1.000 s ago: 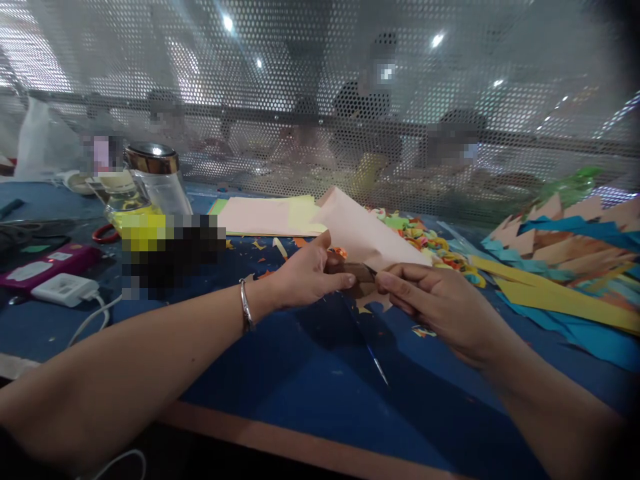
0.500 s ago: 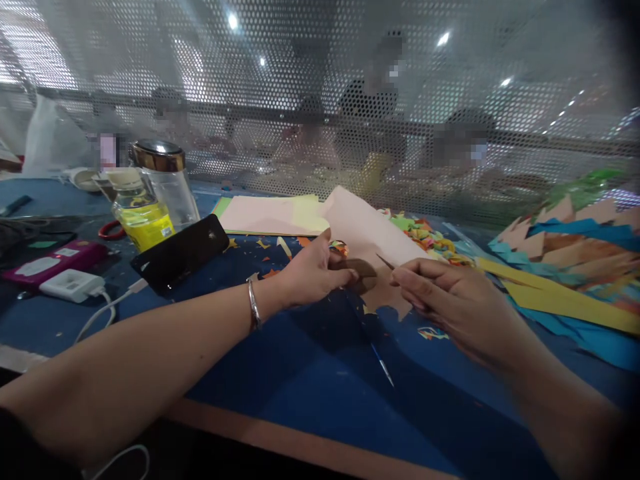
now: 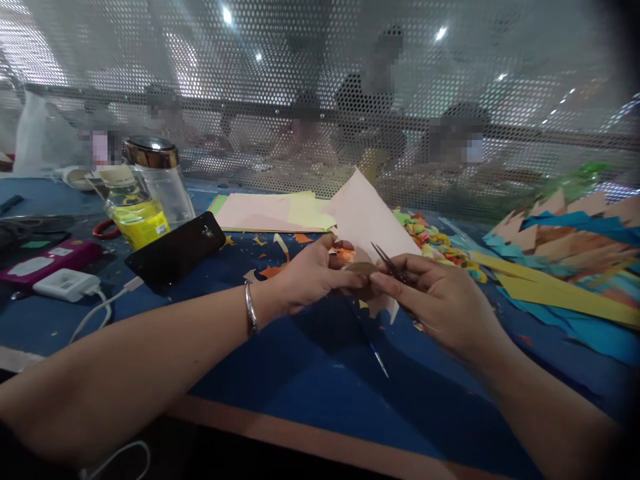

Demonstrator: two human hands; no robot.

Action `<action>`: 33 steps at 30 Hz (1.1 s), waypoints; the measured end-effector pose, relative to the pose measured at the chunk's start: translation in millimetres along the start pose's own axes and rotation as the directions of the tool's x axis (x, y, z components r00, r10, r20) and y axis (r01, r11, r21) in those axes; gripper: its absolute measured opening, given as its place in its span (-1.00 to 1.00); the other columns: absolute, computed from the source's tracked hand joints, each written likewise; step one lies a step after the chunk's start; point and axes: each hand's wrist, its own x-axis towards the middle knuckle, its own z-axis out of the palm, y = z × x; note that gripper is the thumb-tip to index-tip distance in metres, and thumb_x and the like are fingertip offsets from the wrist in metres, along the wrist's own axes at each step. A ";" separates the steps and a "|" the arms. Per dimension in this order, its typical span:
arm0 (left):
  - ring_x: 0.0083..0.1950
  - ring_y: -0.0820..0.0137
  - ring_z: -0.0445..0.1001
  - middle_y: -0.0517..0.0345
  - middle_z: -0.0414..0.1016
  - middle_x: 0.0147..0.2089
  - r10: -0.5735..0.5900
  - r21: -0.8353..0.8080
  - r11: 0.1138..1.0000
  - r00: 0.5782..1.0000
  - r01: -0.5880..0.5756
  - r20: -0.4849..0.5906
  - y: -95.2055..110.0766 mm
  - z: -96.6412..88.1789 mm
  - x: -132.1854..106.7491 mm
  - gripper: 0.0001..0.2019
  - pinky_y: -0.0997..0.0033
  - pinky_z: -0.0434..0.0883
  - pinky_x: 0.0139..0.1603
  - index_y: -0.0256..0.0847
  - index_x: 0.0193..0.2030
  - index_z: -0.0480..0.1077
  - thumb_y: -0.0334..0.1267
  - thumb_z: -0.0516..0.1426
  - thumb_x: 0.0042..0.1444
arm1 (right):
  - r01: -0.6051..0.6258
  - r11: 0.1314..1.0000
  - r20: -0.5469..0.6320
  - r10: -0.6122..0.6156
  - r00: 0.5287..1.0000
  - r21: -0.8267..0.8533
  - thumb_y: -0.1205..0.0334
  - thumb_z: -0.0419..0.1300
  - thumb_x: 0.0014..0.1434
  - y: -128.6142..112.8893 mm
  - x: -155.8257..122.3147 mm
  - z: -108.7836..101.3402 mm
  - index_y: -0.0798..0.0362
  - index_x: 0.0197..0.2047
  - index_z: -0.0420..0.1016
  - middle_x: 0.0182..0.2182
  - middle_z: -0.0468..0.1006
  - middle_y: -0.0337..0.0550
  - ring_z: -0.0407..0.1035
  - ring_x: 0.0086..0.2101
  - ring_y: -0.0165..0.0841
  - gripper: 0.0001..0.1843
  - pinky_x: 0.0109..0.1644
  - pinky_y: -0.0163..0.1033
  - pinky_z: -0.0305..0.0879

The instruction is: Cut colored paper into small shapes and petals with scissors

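My left hand point(image 3: 320, 273), with a silver bangle at its wrist, pinches a small rounded brownish piece of paper point(image 3: 363, 268). At the paper's right edge, my right hand point(image 3: 433, 290) grips small dark pointed scissors point(image 3: 384, 257), their blades up and slightly apart. Its fingers hide the handles, and its thumb tip meets the paper. Behind both hands lies a large pale pink sheet point(image 3: 367, 210) with one corner raised. An orange paper piece point(image 3: 344, 254) shows by my left fingers. Below them a thin blue brush-like stick point(image 3: 373, 348) rests on the blue table point(image 3: 280, 373).
On the left are a phone point(image 3: 177, 252) on a cable, a yellow-labelled bottle point(image 3: 137, 213), a glass flask point(image 3: 167, 180) and a magenta box point(image 3: 53, 260). Stacked paper point(image 3: 255, 212) lies behind. Colourful curled scraps point(image 3: 440, 250) and layered pointed paper point(image 3: 575, 230) stand right. A perforated screen point(image 3: 280, 87) closes the back.
My right hand has moved left to meet my left hand at the brownish paper. The scissor blades have parted, and the pink sheet's raised corner has shifted.
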 end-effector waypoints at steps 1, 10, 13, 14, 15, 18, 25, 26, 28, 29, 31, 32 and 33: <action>-0.43 0.50 0.47 0.20 0.56 -0.38 -0.053 -0.052 0.997 0.998 0.052 -0.020 -1.1 1.2 -0.9 -0.52 0.42 0.29 -0.32 -0.26 -0.12 0.42 -0.38 0.49 -0.18 | 0.009 1.000 -0.020 -0.008 1.000 0.027 -0.24 0.45 0.00 -0.5 -0.3 0.3 0.04 -0.27 0.59 -0.50 0.53 -0.16 0.31 -0.54 -0.41 -0.50 -0.62 -0.34 0.07; -0.30 0.48 0.51 0.12 0.61 -0.30 -0.074 -0.163 0.985 0.995 0.062 -0.066 -5.3 9.6 -4.2 -0.77 0.42 0.32 -0.19 -0.31 -0.26 0.58 -0.32 0.45 -0.05 | -0.006 0.993 -0.066 0.014 0.998 0.119 -0.31 0.46 -0.03 -5.0 -2.0 0.1 0.01 -0.30 0.56 -0.64 0.29 -0.32 0.09 -0.63 -0.48 -0.45 -0.63 -0.33 -0.06; -0.34 0.51 0.47 0.13 0.61 -0.31 0.014 -0.087 0.996 0.994 -0.023 -0.106 -2.3 6.7 -3.0 -0.80 0.43 0.29 -0.23 -0.31 -0.25 0.59 -0.33 0.42 -0.02 | -0.071 0.982 -0.026 0.076 0.997 0.175 -0.40 0.37 0.04 -1.9 -2.5 -2.4 0.04 -0.31 0.56 -0.64 0.17 -0.37 -0.05 -0.65 -0.54 -0.39 -0.62 -0.33 -0.19; -0.33 0.50 0.47 0.12 0.61 -0.31 0.039 -0.077 0.996 0.992 -0.048 -0.116 -1.3 5.9 -2.6 -0.81 0.42 0.31 -0.22 -0.31 -0.26 0.59 -0.34 0.42 -0.01 | -0.086 0.979 -0.011 0.090 0.996 0.186 -0.42 0.34 0.06 -1.1 -2.6 -3.0 0.05 -0.32 0.55 -0.63 0.18 -0.36 -0.05 -0.65 -0.54 -0.37 -0.61 -0.33 -0.19; -0.32 0.49 0.48 0.12 0.62 -0.30 0.057 -0.076 0.995 0.991 -0.067 -0.125 -0.4 5.2 -2.2 -0.82 0.41 0.33 -0.19 -0.31 -0.27 0.59 -0.35 0.42 -0.01 | -0.095 0.977 0.003 0.096 0.995 0.193 -0.44 0.32 0.08 -0.5 -2.6 -3.4 0.05 -0.33 0.54 -0.62 0.19 -0.35 -0.05 -0.65 -0.54 -0.37 -0.61 -0.33 -0.19; -0.25 0.42 0.55 0.09 0.63 -0.28 0.088 -0.097 0.990 0.987 -0.102 -0.135 0.9 4.1 -1.1 -0.84 0.35 0.41 -0.10 -0.29 -0.30 0.57 -0.37 0.41 -0.02 | -0.113 0.974 0.048 0.106 0.993 0.197 -0.44 0.29 0.11 0.1 -2.0 -3.9 0.05 -0.33 0.53 -0.62 0.18 -0.35 -0.05 -0.64 -0.54 -0.37 -0.61 -0.34 -0.21; -0.25 0.44 0.56 0.10 0.63 -0.28 0.120 -0.126 0.984 0.990 -0.129 -0.073 0.9 2.0 0.0 -0.79 0.33 0.45 -0.01 -0.32 -0.27 0.60 -0.36 0.44 -0.06 | -0.215 0.953 0.127 0.191 0.973 0.213 -0.48 0.32 0.04 -1.9 -0.6 -6.3 0.06 -0.37 0.53 -0.64 0.16 -0.37 -0.09 -0.67 -0.56 -0.32 -0.65 -0.36 -0.20; -0.25 0.44 0.56 0.10 0.63 -0.28 0.117 -0.135 0.983 0.991 -0.124 -0.061 1.3 1.9 -0.3 -0.79 0.32 0.45 -0.01 -0.32 -0.26 0.60 -0.36 0.44 -0.06 | -0.226 0.951 0.132 0.202 0.971 0.212 -0.49 0.32 0.02 -2.5 -0.7 -6.6 0.06 -0.38 0.53 -0.65 0.16 -0.38 -0.09 -0.67 -0.57 -0.32 -0.65 -0.36 -0.20; -0.26 0.45 0.56 0.10 0.63 -0.29 0.102 -0.131 0.986 0.994 -0.107 -0.045 2.1 1.8 -1.1 -0.79 0.31 0.45 0.00 -0.33 -0.27 0.60 -0.36 0.44 -0.06 | -0.238 0.948 0.141 0.212 0.967 0.209 -0.50 0.33 0.00 -3.9 -1.1 -7.0 0.06 -0.39 0.53 -0.66 0.16 -0.38 -0.08 -0.68 -0.57 -0.31 -0.66 -0.37 -0.20; -0.25 0.45 0.56 0.09 0.64 -0.28 0.093 -0.120 0.988 0.995 -0.096 -0.036 2.2 1.8 -1.5 -0.79 0.31 0.45 0.01 -0.34 -0.27 0.60 -0.37 0.44 -0.05 | -0.238 0.948 0.143 0.211 0.967 0.210 -0.50 0.33 0.00 -4.5 -1.2 -7.1 0.06 -0.40 0.53 -0.66 0.16 -0.38 -0.08 -0.68 -0.57 -0.31 -0.65 -0.37 -0.20; -0.23 0.45 0.56 0.08 0.64 -0.27 0.073 -0.096 0.993 0.997 -0.074 -0.009 1.9 1.5 -1.9 -0.80 0.32 0.45 0.04 -0.34 -0.26 0.60 -0.37 0.43 -0.05 | -0.235 0.948 0.146 0.207 0.967 0.216 -0.48 0.34 0.01 -5.5 -1.3 -7.1 0.06 -0.40 0.53 -0.67 0.16 -0.38 -0.09 -0.68 -0.58 -0.32 -0.66 -0.37 -0.21; -0.22 0.44 0.56 0.08 0.64 -0.26 0.065 -0.089 0.994 0.998 -0.064 0.006 1.5 1.2 -1.9 -0.80 0.32 0.45 0.05 -0.33 -0.25 0.61 -0.37 0.43 -0.04 | -0.232 0.948 0.143 0.204 0.968 0.218 -0.48 0.34 0.02 -5.7 -1.3 -7.0 0.05 -0.41 0.53 -0.67 0.16 -0.38 -0.10 -0.68 -0.58 -0.33 -0.66 -0.37 -0.21; -0.21 0.44 0.57 0.08 0.65 -0.25 0.056 -0.089 0.995 0.998 -0.054 0.022 0.9 0.9 -1.8 -0.79 0.31 0.45 0.06 -0.33 -0.25 0.61 -0.36 0.43 -0.05 | -0.231 0.948 0.141 0.204 0.969 0.219 -0.48 0.34 0.02 -5.8 -1.3 -7.0 0.05 -0.42 0.52 -0.67 0.17 -0.38 -0.11 -0.68 -0.58 -0.33 -0.66 -0.36 -0.21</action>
